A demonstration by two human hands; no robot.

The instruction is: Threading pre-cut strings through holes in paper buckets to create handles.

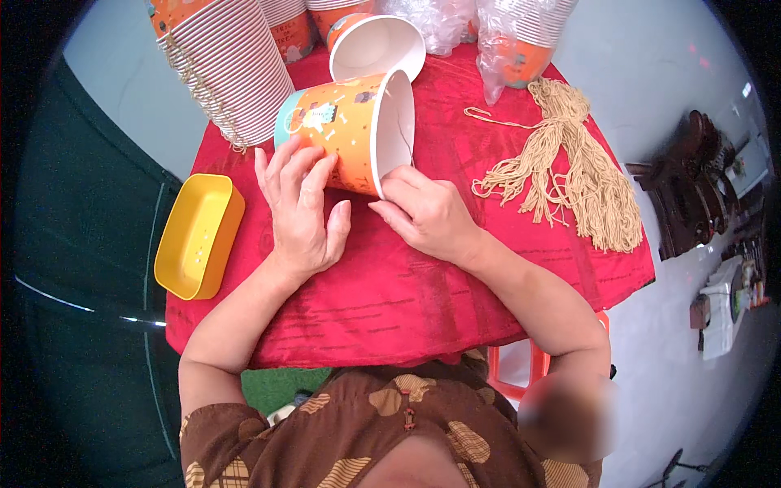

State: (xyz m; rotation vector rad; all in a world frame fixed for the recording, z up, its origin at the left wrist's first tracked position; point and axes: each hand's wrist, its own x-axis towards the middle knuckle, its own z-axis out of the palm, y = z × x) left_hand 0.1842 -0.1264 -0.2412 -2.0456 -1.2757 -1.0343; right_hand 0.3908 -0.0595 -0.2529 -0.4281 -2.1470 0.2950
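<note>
The orange paper cup (346, 138) lies on its side on the red-covered counter (423, 293), its open mouth turned to the person's right, likely so the rim is easy to reach. The left hand (299, 203) wraps over its wall, steadying it against rolling; the right hand (423, 213) pinches at the lower rim, fingers closed together there. Behind it another cup (376, 45) faces up beside a tall stack of cups (232, 69). A bundle of tan strings (569, 167) lies to the right, a yellow tray (198, 236) at the left edge
</note>
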